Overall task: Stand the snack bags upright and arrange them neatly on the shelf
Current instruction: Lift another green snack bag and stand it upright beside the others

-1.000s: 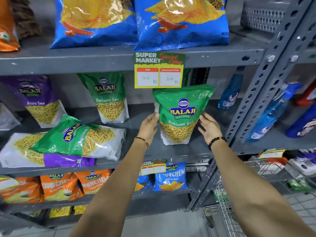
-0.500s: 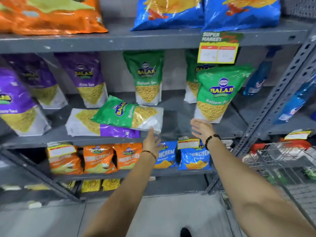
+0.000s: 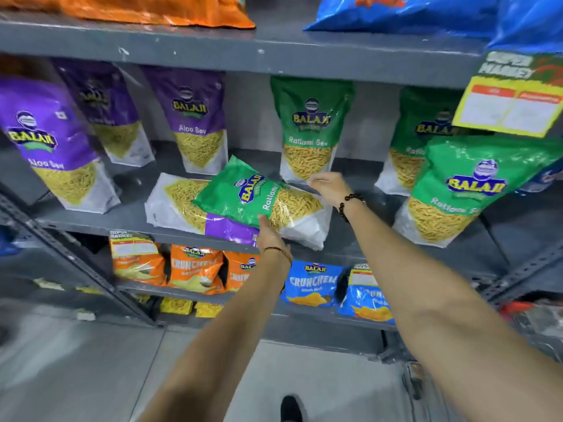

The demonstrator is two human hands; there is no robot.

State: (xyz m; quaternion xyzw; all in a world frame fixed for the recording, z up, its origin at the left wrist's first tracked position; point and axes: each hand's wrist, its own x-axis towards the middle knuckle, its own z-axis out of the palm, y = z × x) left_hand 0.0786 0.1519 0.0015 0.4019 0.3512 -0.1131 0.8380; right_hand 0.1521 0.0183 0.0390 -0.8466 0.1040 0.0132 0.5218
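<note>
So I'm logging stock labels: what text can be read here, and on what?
"BALAJI", "Aloo Sev": upright purple bag
"BALAJI", "Ratlami Sev": upright green bag
"BALAJI", "Ratlami": fallen green bag
"CRUNCHEM": orange bag, blue bag
"SUPER MARKET": yellow price tag; its prices are too blurred.

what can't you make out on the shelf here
- Head view: price tag, its numbers blurred.
- Lying purple bag, label covered by the green Ratlami Sev bag.
- Left hand, fingers under that bag, grip unclear.
- Top-shelf blue bags, cut off by the top edge.
</note>
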